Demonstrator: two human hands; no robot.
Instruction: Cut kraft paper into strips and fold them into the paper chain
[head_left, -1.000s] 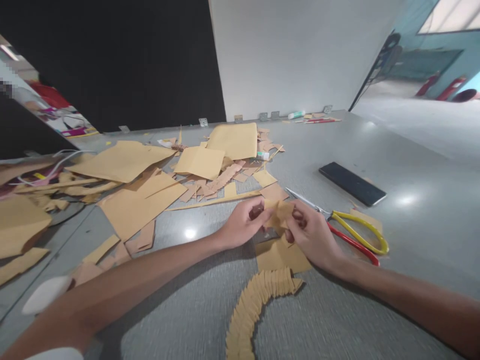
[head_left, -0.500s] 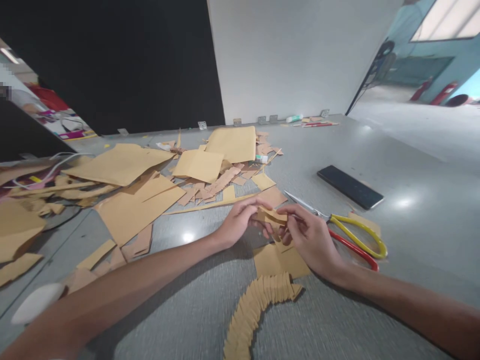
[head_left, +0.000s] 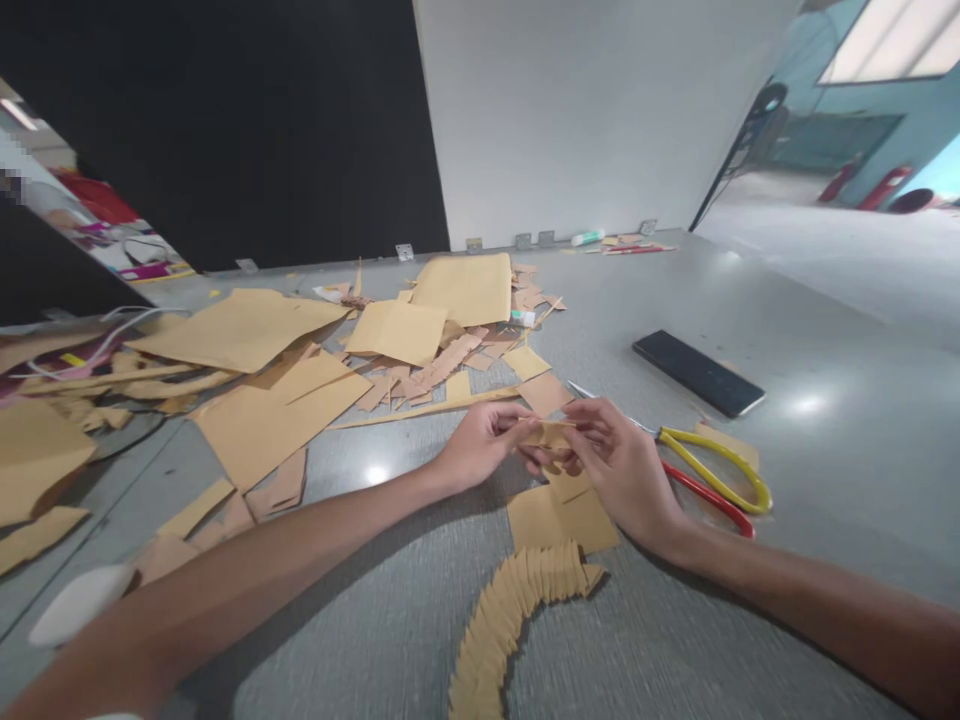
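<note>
A small tan paper piece (head_left: 551, 434) is pinched between my left hand (head_left: 484, 440) and my right hand (head_left: 619, 465), with both thumbs on its near face. The far fingers are partly hidden behind it. Just below the hands, a creased tan paper sheet (head_left: 551, 520) lies flat on the grey table. Nearer to me curves a chain of many folded paper pieces (head_left: 499, 615). Scissors (head_left: 712, 470) with one yellow and one red handle lie beside my right hand, their blades partly behind it.
Large paper sheets (head_left: 281, 410) and scraps cover the table's left and middle. A black phone (head_left: 699, 372) lies at the right. A glue stick (head_left: 587, 238) and red pencils (head_left: 637, 248) are by the white panel. A white object (head_left: 79, 605) sits near my left forearm.
The paper piece between my hands is now held flatter, and my thumbs have moved onto it. My left fingers have shifted slightly; the things on the table stay where they were.
</note>
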